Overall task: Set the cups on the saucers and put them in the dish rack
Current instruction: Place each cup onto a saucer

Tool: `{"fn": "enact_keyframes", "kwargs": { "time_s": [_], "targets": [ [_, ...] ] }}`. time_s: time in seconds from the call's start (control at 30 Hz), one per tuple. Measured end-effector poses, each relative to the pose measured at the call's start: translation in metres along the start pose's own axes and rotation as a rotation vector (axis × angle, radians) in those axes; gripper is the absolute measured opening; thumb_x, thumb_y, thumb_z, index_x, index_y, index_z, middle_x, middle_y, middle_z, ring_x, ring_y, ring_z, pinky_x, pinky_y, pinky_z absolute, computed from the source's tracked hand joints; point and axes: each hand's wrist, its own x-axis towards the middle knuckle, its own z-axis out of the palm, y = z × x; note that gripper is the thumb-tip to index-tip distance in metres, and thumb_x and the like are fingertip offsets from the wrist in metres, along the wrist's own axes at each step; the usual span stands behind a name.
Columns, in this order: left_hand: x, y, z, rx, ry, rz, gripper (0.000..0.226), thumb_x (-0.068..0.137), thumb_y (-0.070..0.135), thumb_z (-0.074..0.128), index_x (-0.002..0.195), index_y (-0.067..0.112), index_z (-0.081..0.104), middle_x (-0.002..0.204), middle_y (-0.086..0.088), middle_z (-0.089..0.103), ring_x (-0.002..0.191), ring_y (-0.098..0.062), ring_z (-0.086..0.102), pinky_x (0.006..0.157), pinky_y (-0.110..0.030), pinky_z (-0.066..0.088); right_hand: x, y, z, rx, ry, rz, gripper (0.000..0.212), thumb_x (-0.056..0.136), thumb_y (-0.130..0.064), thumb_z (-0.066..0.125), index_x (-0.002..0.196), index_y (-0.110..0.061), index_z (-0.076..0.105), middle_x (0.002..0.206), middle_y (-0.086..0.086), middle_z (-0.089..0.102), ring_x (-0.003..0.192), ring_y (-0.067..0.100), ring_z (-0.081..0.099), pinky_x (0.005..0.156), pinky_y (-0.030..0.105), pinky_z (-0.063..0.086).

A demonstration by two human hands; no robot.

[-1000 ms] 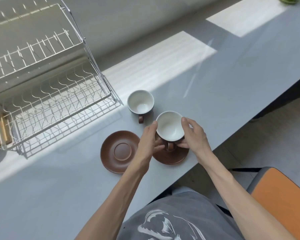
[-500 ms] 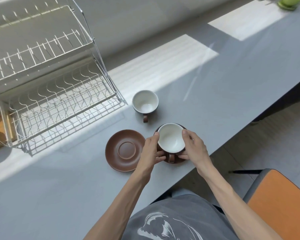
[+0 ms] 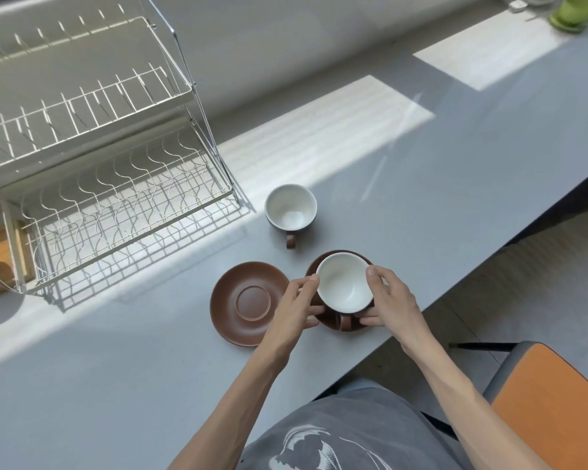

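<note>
Glazed white inside, brown outside: near cup (image 3: 343,285) seated on its brown saucer (image 3: 325,321) at counter (image 3: 116,385) edge, pinched at the rim by left hand (image 3: 294,308) and right hand (image 3: 392,301). Best centred in the well before letting go. Beyond: bare matte saucer (image 3: 246,302), second cup (image 3: 290,207), wire dish rack (image 3: 116,184).

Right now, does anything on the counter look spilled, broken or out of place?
Nothing stands out. Both cups are upright and empty: one held on its saucer, the other alone beside the bare saucer.
</note>
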Motion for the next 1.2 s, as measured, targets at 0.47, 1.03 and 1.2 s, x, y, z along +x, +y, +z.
{"fn": "enact_keyframes", "kwargs": {
  "time_s": [0.47, 1.03, 1.2],
  "targets": [
    [0.007, 0.003, -0.017, 0.185, -0.071, -0.017, 0.047, 0.084, 0.064, 0.055, 0.122, 0.038, 0.062, 0.117, 0.013, 0.067, 0.090, 0.001, 0.072, 0.081, -0.025, 0.050, 0.018, -0.011, -0.016, -0.265, -0.041, -0.018, 0.044, 0.089, -0.065, 0.040, 0.117, -0.035, 0.058, 0.107, 0.002, 0.066, 0.062, 0.020, 0.075, 0.069, 0.041, 0.063],
    [0.048, 0.060, -0.090, 0.810, 0.182, 0.049, 0.049, 0.090, 0.060, 0.041, 0.131, 0.038, 0.054, 0.124, 0.010, 0.067, 0.109, -0.016, 0.062, 0.092, -0.034, 0.045, 0.063, -0.097, 0.000, -0.940, 0.062, -0.350, 0.050, 0.097, -0.057, 0.036, 0.134, -0.029, 0.052, 0.126, -0.001, 0.068, 0.114, 0.032, 0.062, 0.090, 0.042, 0.046],
    [0.072, 0.080, -0.102, 1.095, 0.415, 0.198, 0.051, 0.097, 0.051, 0.041, 0.142, 0.028, 0.045, 0.138, -0.002, 0.058, 0.125, -0.026, 0.054, 0.094, -0.039, 0.043, 0.085, -0.122, 0.030, -0.922, 0.084, -0.539, 0.051, 0.098, -0.054, 0.038, 0.139, -0.024, 0.046, 0.127, 0.006, 0.064, 0.110, 0.032, 0.063, 0.086, 0.043, 0.048]
  ]
}}
